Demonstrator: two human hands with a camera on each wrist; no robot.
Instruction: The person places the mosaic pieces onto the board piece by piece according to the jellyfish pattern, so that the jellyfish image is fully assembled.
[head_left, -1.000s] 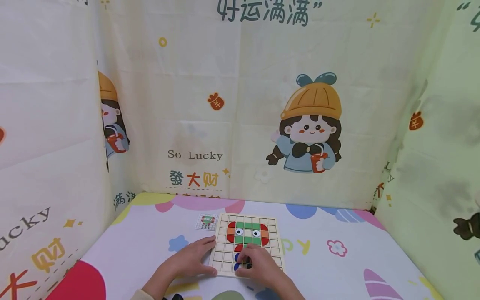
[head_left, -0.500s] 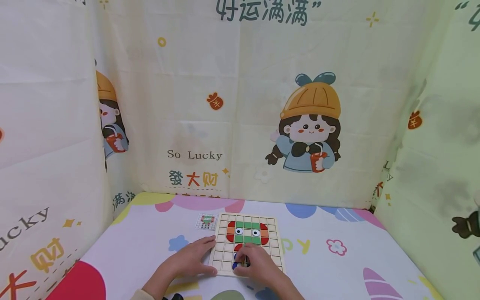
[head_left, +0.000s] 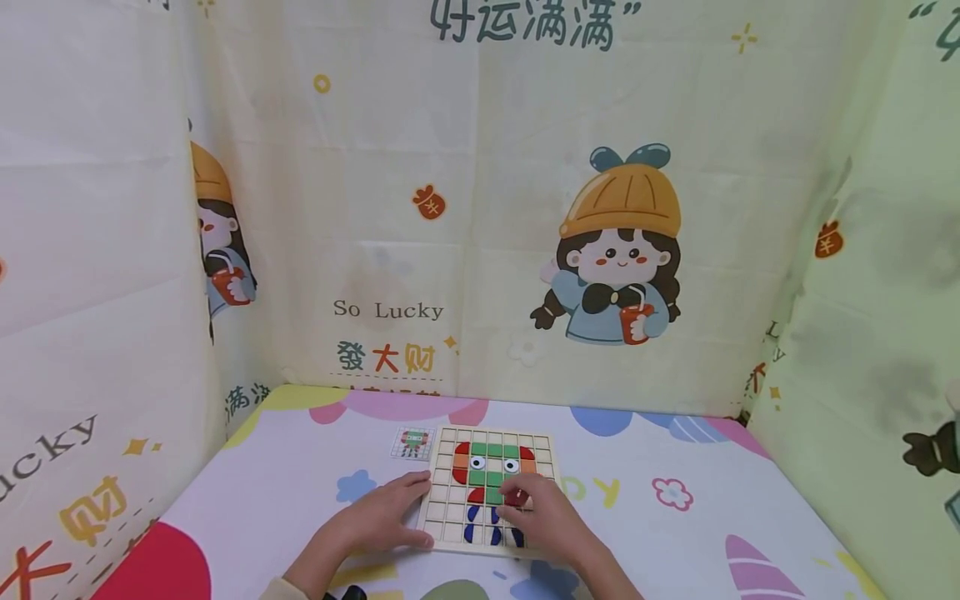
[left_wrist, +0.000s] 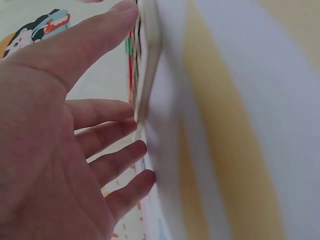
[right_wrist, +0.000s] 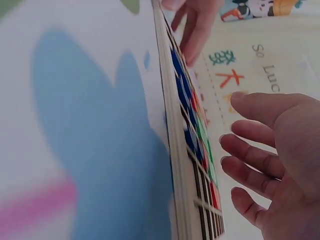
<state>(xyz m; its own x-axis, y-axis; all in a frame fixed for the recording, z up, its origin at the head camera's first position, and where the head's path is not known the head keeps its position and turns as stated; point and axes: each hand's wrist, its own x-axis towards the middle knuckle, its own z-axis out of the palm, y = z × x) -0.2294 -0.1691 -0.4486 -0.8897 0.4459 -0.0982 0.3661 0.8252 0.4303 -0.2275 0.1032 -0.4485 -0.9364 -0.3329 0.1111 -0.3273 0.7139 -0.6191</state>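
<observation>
A wooden grid board (head_left: pixel 442 505) lies on the table in the head view. On it, red, orange and green tiles and two eye tiles form a head shape; a green tile (head_left: pixel 494 497) and a red tile (head_left: pixel 476 497) sit below. Several dark blue rounded pieces (head_left: pixel 470 533) fill cells near the front. My left hand (head_left: pixel 375 515) rests at the board's left side, fingers extended, thumb by the near corner. Above the right part of the board hovers my right hand (head_left: pixel 553 518), fingers loosely bent and holding nothing in the right wrist view; it hides some cells.
A small printed card (head_left: pixel 412 443) with a similar coloured figure lies beside the board's far left corner. The patterned tabletop (head_left: pixel 637 500) extends to the right. Printed cloth walls (head_left: pixel 487 358) enclose the back and sides. Something small and black (head_left: pixel 354 593) shows at the bottom edge.
My right hand has lifted off the blue pieces and moved right, uncovering several at the front of the board. The left hand stays in place.
</observation>
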